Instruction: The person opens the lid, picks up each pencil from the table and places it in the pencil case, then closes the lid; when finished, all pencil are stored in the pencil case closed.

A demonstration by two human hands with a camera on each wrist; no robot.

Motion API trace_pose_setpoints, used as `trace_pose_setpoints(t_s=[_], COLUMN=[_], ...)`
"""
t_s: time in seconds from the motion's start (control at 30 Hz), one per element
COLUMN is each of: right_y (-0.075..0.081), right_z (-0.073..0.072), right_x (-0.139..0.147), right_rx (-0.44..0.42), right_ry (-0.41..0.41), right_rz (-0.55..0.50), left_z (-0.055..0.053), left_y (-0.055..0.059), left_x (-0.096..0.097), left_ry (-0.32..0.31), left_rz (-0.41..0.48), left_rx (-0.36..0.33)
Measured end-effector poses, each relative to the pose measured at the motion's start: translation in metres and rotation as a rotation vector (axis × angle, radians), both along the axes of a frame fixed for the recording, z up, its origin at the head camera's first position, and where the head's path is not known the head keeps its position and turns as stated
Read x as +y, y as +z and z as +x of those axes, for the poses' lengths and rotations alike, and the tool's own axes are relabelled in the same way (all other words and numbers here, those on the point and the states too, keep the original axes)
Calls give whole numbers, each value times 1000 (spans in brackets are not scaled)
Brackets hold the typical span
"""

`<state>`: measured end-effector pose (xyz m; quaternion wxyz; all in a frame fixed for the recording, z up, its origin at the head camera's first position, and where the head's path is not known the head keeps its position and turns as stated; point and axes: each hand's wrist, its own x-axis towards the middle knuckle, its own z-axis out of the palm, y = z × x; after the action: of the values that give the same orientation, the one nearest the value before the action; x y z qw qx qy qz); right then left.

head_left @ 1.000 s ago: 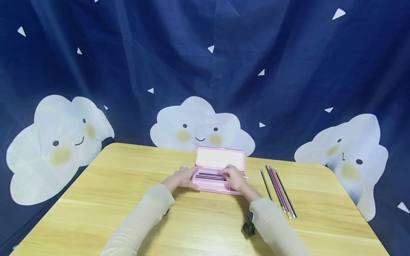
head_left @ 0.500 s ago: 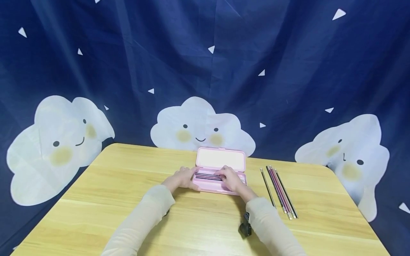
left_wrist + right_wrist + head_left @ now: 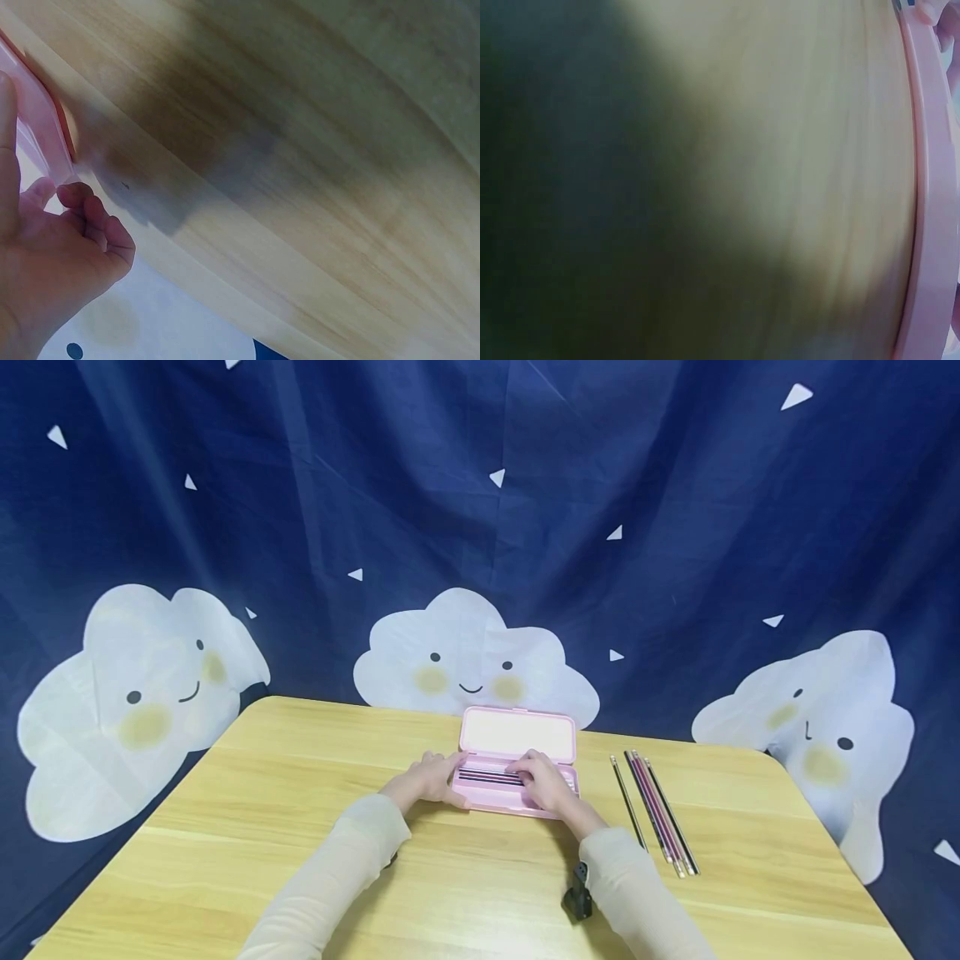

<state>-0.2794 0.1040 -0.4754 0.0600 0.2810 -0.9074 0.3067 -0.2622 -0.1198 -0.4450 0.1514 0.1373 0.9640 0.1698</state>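
Note:
A pink pencil case (image 3: 480,802) lies on the table with its lid (image 3: 517,735) raised at the back. Several dark striped pencils (image 3: 487,777) lie lengthwise inside it. My left hand (image 3: 433,778) grips the case's left end, thumb at the front corner and fingers at the back. The left wrist view shows this hand (image 3: 64,255) against the case's pink wall (image 3: 45,112). My right hand (image 3: 547,783) reaches into the case from the right and pinches at a pencil; its palm hides the right part. In the right wrist view, mainly the front wall (image 3: 934,180) shows.
To the right of the case, a bundle of pencils (image 3: 660,810) and a single pencil (image 3: 628,802) lie on the wooden table (image 3: 300,760). A black device (image 3: 577,893) hangs at the right wrist. Behind the table hangs a blue cloud-patterned curtain (image 3: 420,485).
A white pencil end that stuck out past the case's right side is now inside. My right hand shifted left, then slightly back right. The left hand stayed at its end.

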Motion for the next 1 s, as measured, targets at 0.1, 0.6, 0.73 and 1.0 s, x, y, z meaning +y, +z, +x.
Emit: trace_pose_setpoints(t_s=[0.1,0.6,0.73,1.0], right_y=[0,4,7,15], right_z=[1,6,9,16], right_x=[3,33,42,63], right_rx=[-4,-63,-61,-102], right_ry=[-12,-88,-87,-106], right_rz=[-49,-260,-278,-268], left_z=[1,2,1,0], left_y=[1,3,0,-1], left_x=[1,1,0,0], left_ry=[0,1,8,13], left_rz=[7,25,28,33], left_rx=[0,-6,-19,-19])
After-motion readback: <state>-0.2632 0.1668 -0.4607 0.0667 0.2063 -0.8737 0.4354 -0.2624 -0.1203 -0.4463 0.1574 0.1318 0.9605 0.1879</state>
